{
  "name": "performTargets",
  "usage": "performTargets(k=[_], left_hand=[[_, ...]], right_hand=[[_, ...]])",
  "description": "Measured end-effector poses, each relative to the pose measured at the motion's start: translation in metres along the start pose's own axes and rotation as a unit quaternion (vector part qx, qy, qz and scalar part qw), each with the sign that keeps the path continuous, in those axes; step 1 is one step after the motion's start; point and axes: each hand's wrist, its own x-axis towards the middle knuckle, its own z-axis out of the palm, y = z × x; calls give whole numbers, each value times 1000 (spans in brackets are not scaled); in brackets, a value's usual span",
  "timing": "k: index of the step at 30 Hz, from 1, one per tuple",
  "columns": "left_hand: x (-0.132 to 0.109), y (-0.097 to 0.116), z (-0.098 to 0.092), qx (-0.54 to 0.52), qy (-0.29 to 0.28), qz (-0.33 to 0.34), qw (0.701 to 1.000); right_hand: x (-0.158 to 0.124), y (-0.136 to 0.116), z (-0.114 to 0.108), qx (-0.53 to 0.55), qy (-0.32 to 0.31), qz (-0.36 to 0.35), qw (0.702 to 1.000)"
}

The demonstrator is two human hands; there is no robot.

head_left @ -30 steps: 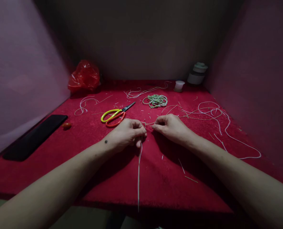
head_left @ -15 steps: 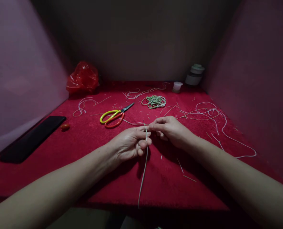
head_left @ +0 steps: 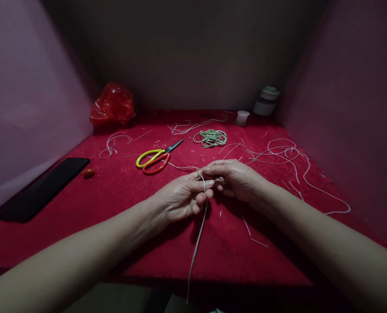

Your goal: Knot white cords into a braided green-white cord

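Observation:
Over the middle of the red cloth, my two hands meet at the fingertips. A thin pale cord runs across the fingers of my left hand and hangs down past the table's front edge. The left thumb and fingers are closed on this cord. My right hand touches the left fingertips, its thumb and index finger pinched together at the cord; the exact spot they grip is partly hidden. Just beyond the hands, another length of cord lies towards the scissors, which have one yellow and one red handle.
A green braided cord bundle lies behind the hands. Loose cords spread to the right. A black phone-like slab and small orange-brown object lie left. Farther back are a red plastic bag, white spool and lidded container.
My left hand has shifted slightly right, its thumb now closer to the right fingers. The hanging cord reaches lower than before. My right fingers overlap the left fingertips more.

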Motion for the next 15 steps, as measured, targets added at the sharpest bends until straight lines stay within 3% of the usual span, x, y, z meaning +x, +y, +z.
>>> performTargets(k=[7, 10, 12, 15], left_hand=[[0, 3, 5, 48, -22, -30, 998], [-8, 10, 10, 197, 0, -66, 978], [-16, 19, 12, 373, 36, -60, 925], [-31, 41, 8, 606, 92, 10, 790]], right_hand=[[0, -1, -1, 11, -23, 14, 1000], [0, -4, -2, 22, -17, 27, 999], [-1, -7, -3, 16, 3, 39, 999], [-2, -11, -4, -2, 35, 49, 998]])
